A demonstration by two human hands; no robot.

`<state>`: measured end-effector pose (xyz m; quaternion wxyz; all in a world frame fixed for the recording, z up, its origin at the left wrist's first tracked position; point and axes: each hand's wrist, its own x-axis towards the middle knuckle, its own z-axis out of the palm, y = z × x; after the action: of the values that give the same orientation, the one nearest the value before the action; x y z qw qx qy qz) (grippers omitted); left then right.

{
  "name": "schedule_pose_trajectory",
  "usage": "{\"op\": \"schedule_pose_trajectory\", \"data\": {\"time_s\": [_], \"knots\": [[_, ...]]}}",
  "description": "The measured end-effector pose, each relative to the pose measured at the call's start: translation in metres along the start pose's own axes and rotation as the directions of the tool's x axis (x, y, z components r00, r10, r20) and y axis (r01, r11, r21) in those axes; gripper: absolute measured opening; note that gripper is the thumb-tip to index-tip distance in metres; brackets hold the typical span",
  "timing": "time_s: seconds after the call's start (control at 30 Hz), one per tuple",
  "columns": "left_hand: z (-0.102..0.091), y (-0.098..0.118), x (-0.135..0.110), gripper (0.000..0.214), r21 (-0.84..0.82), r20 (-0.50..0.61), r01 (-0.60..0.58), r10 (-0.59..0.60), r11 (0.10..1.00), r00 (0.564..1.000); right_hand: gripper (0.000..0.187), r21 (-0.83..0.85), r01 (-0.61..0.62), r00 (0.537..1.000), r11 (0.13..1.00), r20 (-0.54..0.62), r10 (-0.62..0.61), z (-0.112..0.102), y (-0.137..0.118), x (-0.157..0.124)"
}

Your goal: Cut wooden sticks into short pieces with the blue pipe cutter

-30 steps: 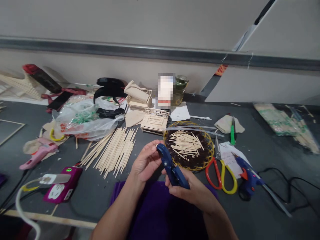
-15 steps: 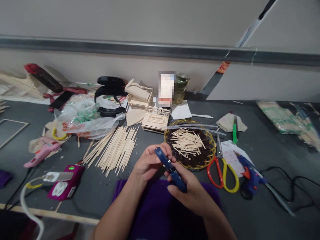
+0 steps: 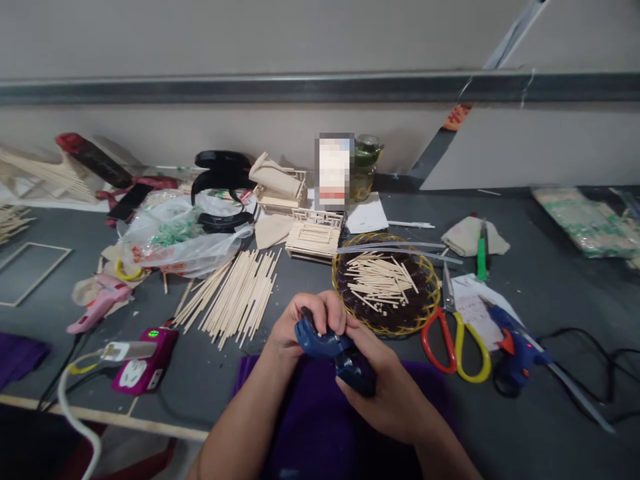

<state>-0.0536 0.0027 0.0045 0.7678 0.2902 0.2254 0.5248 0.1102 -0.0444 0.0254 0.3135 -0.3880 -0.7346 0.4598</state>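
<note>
Tool (image 3: 325,339): probably rigid, light, slick-shelled. Left hand (image 3: 307,321) curls fingers over far end; right hand (image 3: 383,377) wraps near end. Best hold likely under right fingers.

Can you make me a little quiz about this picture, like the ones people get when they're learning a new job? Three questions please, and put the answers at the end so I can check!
1. Pick one: what colour is the tool that the left hand and the right hand both hold?
A) pink
B) blue
C) green

2. True or false: the short sticks lie inside the basket.

3. Fill in the gap: the scissors have one red handle and one ____ handle.

Key: 1. B; 2. true; 3. yellow.
</note>
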Motion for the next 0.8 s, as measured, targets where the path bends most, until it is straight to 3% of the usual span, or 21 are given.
{"op": "schedule_pose_trajectory", "data": {"time_s": [0.13, 0.27, 0.4, 0.47, 0.63, 0.73, 0.8], "knots": [[-0.002, -0.002, 0.000, 0.046, -0.009, -0.016, 0.016, -0.017, 1.000, 1.000, 0.046, 0.138, -0.070, 0.998, 0.988, 0.003, 0.070, 0.001, 0.000, 0.000], [0.001, 0.001, 0.000, 0.035, -0.043, -0.055, 0.093, -0.095, 0.995, 0.994, 0.019, 0.377, -0.245, 0.968, 0.893, 0.153, 0.201, -0.003, 0.002, 0.000], [0.007, 0.000, 0.004, 0.032, -0.214, -0.190, 0.165, -0.206, 0.963, 0.960, 0.028, 0.560, -0.380, 0.925, 0.737, 0.223, 0.308, -0.004, 0.009, 0.002], [0.008, -0.003, 0.008, 0.027, -0.312, -0.201, 0.187, -0.257, 0.931, 0.945, 0.032, 0.604, -0.415, 0.908, 0.681, 0.230, 0.350, -0.002, 0.013, 0.003], [0.009, -0.005, 0.014, 0.041, -0.480, -0.228, 0.120, -0.256, 0.869, 0.939, 0.036, 0.730, -0.347, 0.927, 0.588, 0.170, 0.336, 0.000, 0.017, 0.004], [0.009, -0.004, 0.015, 0.048, -0.521, -0.240, 0.040, -0.192, 0.853, 0.952, 0.046, 0.814, -0.222, 0.940, 0.537, 0.032, 0.340, -0.002, 0.011, 0.004], [0.008, -0.004, 0.015, 0.051, -0.518, -0.221, 0.017, -0.153, 0.855, 0.963, 0.047, 0.820, -0.128, 0.934, 0.558, -0.090, 0.347, -0.005, 0.006, 0.004]]}}
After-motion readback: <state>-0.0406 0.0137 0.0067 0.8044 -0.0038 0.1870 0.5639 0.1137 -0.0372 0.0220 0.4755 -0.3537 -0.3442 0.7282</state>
